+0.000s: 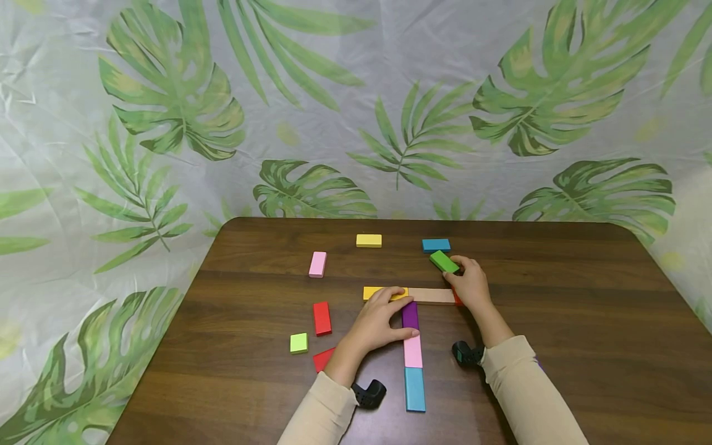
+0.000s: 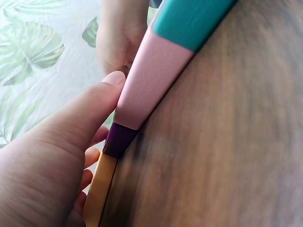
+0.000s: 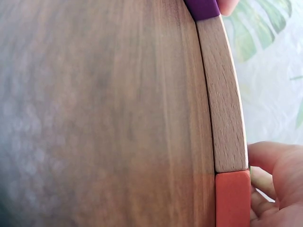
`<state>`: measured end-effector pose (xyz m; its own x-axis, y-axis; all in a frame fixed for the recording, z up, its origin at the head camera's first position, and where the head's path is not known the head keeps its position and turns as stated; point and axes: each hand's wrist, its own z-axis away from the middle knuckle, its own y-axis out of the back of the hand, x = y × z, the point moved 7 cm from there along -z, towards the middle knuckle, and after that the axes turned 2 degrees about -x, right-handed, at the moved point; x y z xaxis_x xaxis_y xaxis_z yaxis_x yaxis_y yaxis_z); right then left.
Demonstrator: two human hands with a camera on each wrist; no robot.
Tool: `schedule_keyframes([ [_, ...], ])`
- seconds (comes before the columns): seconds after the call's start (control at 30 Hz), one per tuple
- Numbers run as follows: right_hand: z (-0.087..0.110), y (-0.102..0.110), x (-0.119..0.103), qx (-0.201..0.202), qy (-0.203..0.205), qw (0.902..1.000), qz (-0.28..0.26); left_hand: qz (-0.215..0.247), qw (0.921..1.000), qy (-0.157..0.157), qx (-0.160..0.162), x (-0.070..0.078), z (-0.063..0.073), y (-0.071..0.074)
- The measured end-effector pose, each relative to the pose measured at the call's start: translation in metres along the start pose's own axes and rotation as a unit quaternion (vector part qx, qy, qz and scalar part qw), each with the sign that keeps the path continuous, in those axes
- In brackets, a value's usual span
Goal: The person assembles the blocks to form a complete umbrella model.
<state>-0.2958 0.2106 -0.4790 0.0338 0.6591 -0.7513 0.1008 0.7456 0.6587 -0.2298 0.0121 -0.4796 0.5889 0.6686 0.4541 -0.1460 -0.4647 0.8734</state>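
Flat coloured blocks lie joined in a T on the table. Its bar is an orange-yellow block (image 1: 369, 293), a plain wood block (image 1: 431, 296) and a red block (image 3: 233, 198); its stem is purple (image 1: 410, 315), pink (image 1: 413, 352) and blue (image 1: 415, 389). My left hand (image 1: 374, 320) rests at the corner, fingertips over the orange-yellow block and thumb touching the stem's side near the pink block. Beyond the bar's right end, my right hand (image 1: 471, 285) pinches the near end of a green block (image 1: 443, 261), which lies slanted.
At the back are a yellow block (image 1: 369, 241) and a blue block (image 1: 436, 245), close to the green one. To the left lie a light pink block (image 1: 317, 264), a red block (image 1: 322, 319), a lime block (image 1: 298, 343) and another red block (image 1: 322, 360), partly behind the left wrist.
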Motion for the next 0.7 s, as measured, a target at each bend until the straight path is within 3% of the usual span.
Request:
schedule_keyframes([
  [0.7,-0.004,0.004,0.011,0.021,-0.028,0.9981,-0.050,0.004,1.0000,0.003,-0.003,-0.001,0.000,0.000],
])
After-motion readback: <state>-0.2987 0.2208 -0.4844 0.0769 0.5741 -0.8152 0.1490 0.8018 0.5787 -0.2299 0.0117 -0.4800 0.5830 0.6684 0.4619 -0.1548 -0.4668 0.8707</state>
